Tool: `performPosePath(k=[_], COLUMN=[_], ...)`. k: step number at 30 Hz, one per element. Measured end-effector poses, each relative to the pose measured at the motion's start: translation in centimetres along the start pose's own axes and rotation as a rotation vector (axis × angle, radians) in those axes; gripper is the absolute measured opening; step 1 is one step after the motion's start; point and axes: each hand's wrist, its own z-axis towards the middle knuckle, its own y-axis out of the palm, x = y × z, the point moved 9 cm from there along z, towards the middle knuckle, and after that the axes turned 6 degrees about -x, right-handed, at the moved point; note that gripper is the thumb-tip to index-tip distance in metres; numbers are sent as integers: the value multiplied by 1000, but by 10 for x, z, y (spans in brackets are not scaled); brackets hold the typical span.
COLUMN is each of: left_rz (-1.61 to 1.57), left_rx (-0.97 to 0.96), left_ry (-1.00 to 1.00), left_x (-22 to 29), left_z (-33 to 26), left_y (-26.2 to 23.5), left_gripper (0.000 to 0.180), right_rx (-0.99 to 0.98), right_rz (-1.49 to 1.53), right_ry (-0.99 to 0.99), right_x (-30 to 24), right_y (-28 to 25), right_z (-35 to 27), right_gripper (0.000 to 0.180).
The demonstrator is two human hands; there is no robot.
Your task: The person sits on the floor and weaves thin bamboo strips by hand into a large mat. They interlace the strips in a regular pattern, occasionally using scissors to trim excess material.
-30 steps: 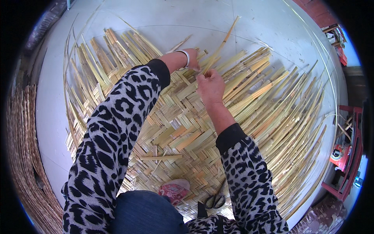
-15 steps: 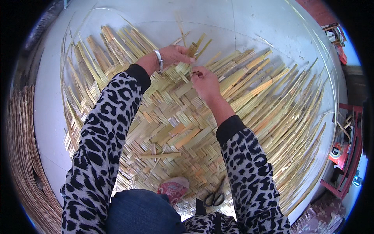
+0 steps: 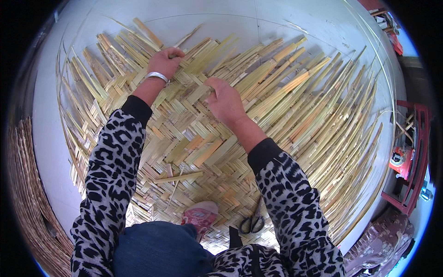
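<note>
Forearms in grey sleeves with black leopard spots [image 3: 108, 171] reach over a broad mat of flat, pale yellow-green split strips [image 3: 182, 131], which spreads across a light grey floor [image 3: 221, 11], its unwoven ends fanning out beyond both hands. A dark blue denim knee [image 3: 161, 251] covers part of its near edge, and a pink-and-red patterned shoe [image 3: 200, 218] rests on the weave. Black-handled scissors [image 3: 251, 225] and a short loose straw-coloured strip [image 3: 178, 177] also lie on it. Brown, layered sheets [image 3: 39, 189] stand at the left; at the right, a dark red slatted frame [image 3: 419, 152] encloses a bright red object [image 3: 400, 161], its contents too small to tell, near a bundled mauve floral cloth [image 3: 380, 242]. The left hand [image 3: 164, 63], wearing a silver bangle [image 3: 158, 75], is curled at the mat's far edge; the right hand [image 3: 224, 101] bends loosely over the weave. Whether either grips a strip, I cannot tell.
</note>
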Motion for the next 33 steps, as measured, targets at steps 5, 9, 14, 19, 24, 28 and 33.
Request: performPosePath(k=[5,9,14,19,24,28,33], left_rz=[-494,-762,-824,-890,-967,-1131,-1311], left_rx=[-38,211,327,269,156,253,351], left_ry=[-57,-231,-437,-513,-426,-315,-204], left_x=[-47,-100,-116,-103,-95,-88,-62], left_z=[3,-1,12,30,44,39,25], left_y=[-3,-40,-49,-56,-65,-78,-109], left_gripper=[36,39,39,33,21,14,15], right_rx=[66,-1,-87,-104,-115,-126,-137], right_rz=[-163,-410,-517,-545,-537,-531,-506], right_ry=[-111,-190,-173,-222,-184,-172,-159], right_x=[-8,-24,-26,-29,-26,-24,-24], right_y=[-27,-3,13,10,12,12,12], right_z=[-49,-77,-83,-82,-82,-82,-82], right_gripper=[35,40,45,46,48,49,48])
